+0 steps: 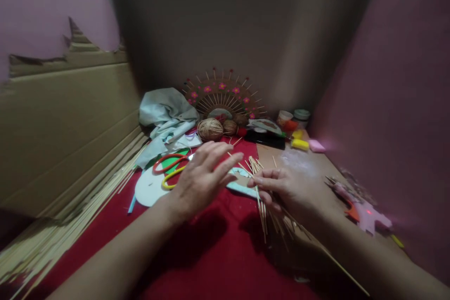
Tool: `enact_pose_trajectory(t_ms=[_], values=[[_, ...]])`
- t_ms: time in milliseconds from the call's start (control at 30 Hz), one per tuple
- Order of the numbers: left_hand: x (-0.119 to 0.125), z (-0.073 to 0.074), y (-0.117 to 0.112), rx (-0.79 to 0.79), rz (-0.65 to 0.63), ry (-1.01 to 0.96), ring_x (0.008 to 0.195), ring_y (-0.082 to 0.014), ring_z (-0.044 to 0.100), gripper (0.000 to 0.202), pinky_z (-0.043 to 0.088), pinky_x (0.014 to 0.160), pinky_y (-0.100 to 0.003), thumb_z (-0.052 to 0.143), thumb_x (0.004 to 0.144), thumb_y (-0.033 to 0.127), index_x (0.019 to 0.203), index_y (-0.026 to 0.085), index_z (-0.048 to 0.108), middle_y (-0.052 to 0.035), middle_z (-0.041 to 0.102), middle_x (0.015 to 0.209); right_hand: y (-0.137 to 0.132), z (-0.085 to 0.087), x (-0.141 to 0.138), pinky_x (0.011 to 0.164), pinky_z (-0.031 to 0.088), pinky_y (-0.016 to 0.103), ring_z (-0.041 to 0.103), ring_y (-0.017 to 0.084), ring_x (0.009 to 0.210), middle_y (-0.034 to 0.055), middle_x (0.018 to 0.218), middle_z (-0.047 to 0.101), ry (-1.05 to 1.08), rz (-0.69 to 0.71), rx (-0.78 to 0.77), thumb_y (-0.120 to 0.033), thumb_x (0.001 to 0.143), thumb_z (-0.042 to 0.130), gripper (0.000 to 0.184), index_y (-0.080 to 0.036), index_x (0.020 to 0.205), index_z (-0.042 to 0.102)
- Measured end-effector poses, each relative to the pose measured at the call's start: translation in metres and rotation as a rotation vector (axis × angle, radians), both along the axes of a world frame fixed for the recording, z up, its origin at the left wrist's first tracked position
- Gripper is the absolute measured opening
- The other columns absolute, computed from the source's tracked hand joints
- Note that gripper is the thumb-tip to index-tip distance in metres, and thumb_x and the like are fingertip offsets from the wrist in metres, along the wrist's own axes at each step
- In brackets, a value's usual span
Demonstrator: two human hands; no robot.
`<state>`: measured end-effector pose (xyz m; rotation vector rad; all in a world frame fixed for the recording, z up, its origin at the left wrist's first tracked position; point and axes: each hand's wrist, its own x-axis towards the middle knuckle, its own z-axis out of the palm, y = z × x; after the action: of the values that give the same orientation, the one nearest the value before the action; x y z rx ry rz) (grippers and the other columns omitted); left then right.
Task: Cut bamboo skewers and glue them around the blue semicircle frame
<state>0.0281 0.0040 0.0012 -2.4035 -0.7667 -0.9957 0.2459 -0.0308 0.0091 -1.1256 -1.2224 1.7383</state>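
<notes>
My right hand (pixel 276 187) is closed, thumb and fingertips pinching a long thin wooden stick (pixel 241 165). The stick slants toward my left hand; a thin length (pixel 346 272) also shows below my right forearm. Under and around the right fingers lie several short sticks (pixel 262 215) in a loose bundle. My left hand (pixel 211 168) hovers over the red cloth (pixel 211 253) with its fingers stretched out, and I see nothing gripped in it. Beside its wrist are scissors (pixel 172 180) with red and yellow handles, resting on a white disc (pixel 147 190). A pale blue-edged piece (pixel 242 189) lies between the hands.
Long sticks (pixel 70 225) lie along the left, beside a cardboard wall (pixel 70 136). At the back are a decorated stick fan (pixel 221 86), twine balls (pixel 210 129), crumpled cloth (pixel 168 108) and a black object (pixel 265 139). A pink glue gun (pixel 369 213) and pliers (pixel 337 185) lie right.
</notes>
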Motion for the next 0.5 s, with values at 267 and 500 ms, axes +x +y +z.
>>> enact_pose_trajectory(t_ms=[267,500], values=[[0.011,-0.013,-0.006,-0.047,-0.059,0.033,0.071,-0.0179,0.048,0.013,0.043,0.066,-0.032,0.053,0.088,0.022,0.083,0.013,0.061,-0.0059,0.061,0.074,-0.001,-0.017,-0.011,0.026,0.014,0.016,0.024,0.002,0.025,-0.0079,0.037,0.045,0.223,0.136,-0.094,-0.030,0.070,0.069,0.017,-0.014,0.071,0.064],[0.017,-0.015,-0.021,0.030,0.099,0.054,0.062,-0.0176,0.046,0.022,0.035,0.059,-0.031,0.049,0.090,0.020,0.071,0.015,0.059,-0.0050,0.057,0.064,0.000,-0.023,-0.015,0.025,0.014,0.015,0.018,0.001,0.025,-0.0087,0.034,0.042,0.346,0.091,-0.105,-0.027,0.070,0.070,0.016,-0.012,0.070,0.064]])
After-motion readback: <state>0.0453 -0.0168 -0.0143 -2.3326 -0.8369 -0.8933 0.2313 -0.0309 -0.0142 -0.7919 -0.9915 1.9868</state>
